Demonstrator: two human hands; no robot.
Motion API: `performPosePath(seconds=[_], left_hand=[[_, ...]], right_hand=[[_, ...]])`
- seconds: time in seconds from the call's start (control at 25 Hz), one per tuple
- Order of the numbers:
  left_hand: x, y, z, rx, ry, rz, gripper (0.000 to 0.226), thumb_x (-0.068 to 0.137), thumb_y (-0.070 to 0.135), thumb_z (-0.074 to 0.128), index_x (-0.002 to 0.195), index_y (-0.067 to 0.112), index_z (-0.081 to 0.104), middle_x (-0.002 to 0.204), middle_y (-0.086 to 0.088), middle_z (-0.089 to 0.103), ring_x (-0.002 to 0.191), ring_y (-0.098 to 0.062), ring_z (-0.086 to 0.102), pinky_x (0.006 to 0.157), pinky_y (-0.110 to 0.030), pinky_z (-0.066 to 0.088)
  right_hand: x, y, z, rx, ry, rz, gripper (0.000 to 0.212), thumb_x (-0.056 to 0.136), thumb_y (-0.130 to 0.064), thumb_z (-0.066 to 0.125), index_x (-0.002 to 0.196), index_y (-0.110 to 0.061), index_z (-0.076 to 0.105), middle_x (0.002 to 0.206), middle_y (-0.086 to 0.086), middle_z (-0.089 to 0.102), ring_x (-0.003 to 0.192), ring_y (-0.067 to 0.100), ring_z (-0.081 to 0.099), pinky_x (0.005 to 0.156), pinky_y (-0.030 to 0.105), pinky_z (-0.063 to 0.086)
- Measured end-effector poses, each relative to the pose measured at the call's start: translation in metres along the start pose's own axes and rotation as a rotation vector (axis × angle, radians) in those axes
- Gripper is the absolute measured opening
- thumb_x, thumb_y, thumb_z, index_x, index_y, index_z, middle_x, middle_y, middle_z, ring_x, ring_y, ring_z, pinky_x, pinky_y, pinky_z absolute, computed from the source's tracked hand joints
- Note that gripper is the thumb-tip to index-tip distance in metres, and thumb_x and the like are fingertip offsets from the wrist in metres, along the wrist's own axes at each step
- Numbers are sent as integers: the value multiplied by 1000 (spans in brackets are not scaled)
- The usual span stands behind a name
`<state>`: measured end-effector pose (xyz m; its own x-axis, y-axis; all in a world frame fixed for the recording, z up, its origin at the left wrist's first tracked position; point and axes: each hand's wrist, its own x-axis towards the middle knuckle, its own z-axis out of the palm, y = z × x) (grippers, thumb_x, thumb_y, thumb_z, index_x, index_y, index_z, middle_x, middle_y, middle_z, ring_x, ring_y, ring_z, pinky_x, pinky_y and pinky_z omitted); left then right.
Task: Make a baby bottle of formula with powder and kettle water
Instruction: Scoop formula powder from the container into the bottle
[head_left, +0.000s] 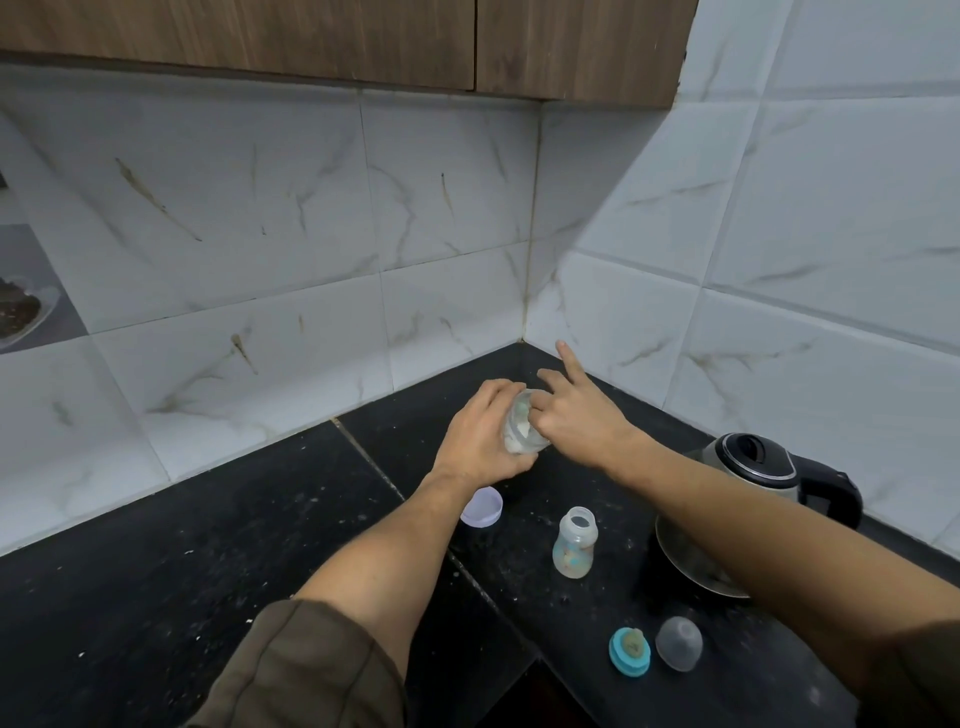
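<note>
**Countertop corner, seen from above.** A black countertop (208, 545) is shown where two tiled walls (234, 234) meet, beneath wooden cupboards (311, 36).

A small clear powder container (535, 441) is held tilted above the counter, near the corner. Its mouth is turned toward the right hand, and pale powder (513, 442) is seen inside it. The left hand (480, 441) is wrapped round the container's body, with the fingers curled over its far side. The right hand (576, 415) is set against the container's mouth, and two of its fingers are stretched out toward the wall. Whether anything is pinched by its remaining fingers cannot be told. Both hands are met at the container.

A lilac lid (482, 508) is laid on the counter just below the left wrist. The baby bottle (575, 543) is stood upright and uncapped, nearer the viewer than the hands, between the lilac lid and the kettle (748, 467). The kettle, with its black lid and handle, is partly hidden by the right forearm.

Close to the front edge, a teal ring (629, 652) fitted with a teat is laid just beside a clear domed cap (679, 643). An olive sleeve (311, 670) is seen on the left arm.
</note>
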<state>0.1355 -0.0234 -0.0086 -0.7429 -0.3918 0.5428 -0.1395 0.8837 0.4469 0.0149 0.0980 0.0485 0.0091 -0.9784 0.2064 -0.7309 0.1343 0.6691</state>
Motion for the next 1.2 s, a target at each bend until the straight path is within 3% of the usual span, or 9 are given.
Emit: performPosePath(seconds=[0.08,0.24,0.36,0.52,0.68,0.88,1.04,1.12,1.2], left_hand=[[2,2,1,1,-9,18,82,70,40,88,142,16,56,139,3,52,119,-13,59,95,-29,52],[2,3,4,0,-35,58,80,70,39,87,140,17,57,137,3,53,119,-12,58,95,-33,55],[1,0,8,1,-19,41,81,69,38,88,140,16,56,137,3,53,119,-11,58,94,-31,55],[0,-2,11,4,24,-13,86,69,43,88,143,16,53,139,4,53,120,-10,57,95,-25,52],[-1,0,12,8,19,-41,86,71,43,88,144,17,52,141,4,51,123,-9,56,97,-25,51],[-6,-5,5,-32,66,-237,88,65,42,92,142,23,52,140,6,49,119,-11,57,97,-27,48],[-10,-9,-3,-56,106,-316,85,63,41,93,137,27,54,139,8,50,116,-12,60,92,-23,42],[-12,-9,-5,-59,109,-327,85,63,41,93,137,27,54,139,8,50,116,-12,60,92,-23,41],[-14,-9,-5,-52,102,-326,85,63,41,93,137,27,53,138,8,50,115,-12,60,90,-23,41]], right_hand=[[1,2,-3,-26,-77,-22,9,85,-7,72,89,-11,79,88,2,71,107,35,63,121,70,2],[5,-1,-4,-16,-170,-28,17,93,-6,61,105,-10,73,102,3,70,110,29,57,125,66,7],[8,-4,-5,150,-255,125,15,94,-8,60,105,-14,69,90,-1,62,110,26,55,125,64,7],[13,-5,-6,510,-302,377,11,91,-15,61,88,-23,67,76,-4,57,96,24,60,124,62,14],[21,-10,-8,785,-287,629,16,87,-17,61,94,-20,75,93,1,72,102,29,67,120,62,27],[22,3,-13,1133,-206,914,21,80,-12,60,85,-19,79,94,2,77,92,27,72,88,44,61],[20,9,-14,1289,-185,1021,21,74,-7,62,82,-8,81,89,8,79,86,26,74,75,39,65],[17,6,-13,1344,-186,1029,19,72,-4,64,78,-8,81,87,8,79,77,22,71,67,33,60],[15,4,-14,1387,-171,1014,19,74,-3,66,76,-11,82,85,4,79,79,19,69,71,31,59]])
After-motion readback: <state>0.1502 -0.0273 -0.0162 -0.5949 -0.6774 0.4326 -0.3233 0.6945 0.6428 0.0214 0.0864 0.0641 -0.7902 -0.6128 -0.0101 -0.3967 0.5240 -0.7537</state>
